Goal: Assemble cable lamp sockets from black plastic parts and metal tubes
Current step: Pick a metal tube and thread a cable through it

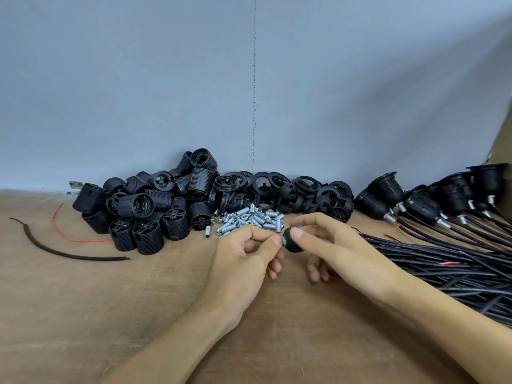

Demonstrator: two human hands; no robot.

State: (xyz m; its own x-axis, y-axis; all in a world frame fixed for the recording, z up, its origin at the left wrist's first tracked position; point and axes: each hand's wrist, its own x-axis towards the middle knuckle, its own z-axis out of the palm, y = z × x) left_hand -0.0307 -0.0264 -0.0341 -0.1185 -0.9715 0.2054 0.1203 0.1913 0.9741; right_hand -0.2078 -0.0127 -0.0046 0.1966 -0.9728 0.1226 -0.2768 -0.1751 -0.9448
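Note:
My right hand (pixel 329 242) pinches a small round black plastic cap (pixel 291 243) between thumb and fingers. My left hand (pixel 246 253) meets it from the left, thumb and forefinger pinching a short metal tube at the cap's opening; the tube is almost hidden by my fingertips. Just behind my hands lies a heap of threaded metal tubes (pixel 250 218). Black threaded socket bodies (pixel 144 209) are piled at the back left, black rings and caps (pixel 299 195) at the back middle.
Finished sockets with tubes and cables (pixel 421 200) lie in a row at the right, their black cables (pixel 448 261) fanning toward me. A loose black wire (pixel 55 252) and a red wire (pixel 80 240) lie at the left on the brown worktop (pixel 110 314). A grey wall stands behind.

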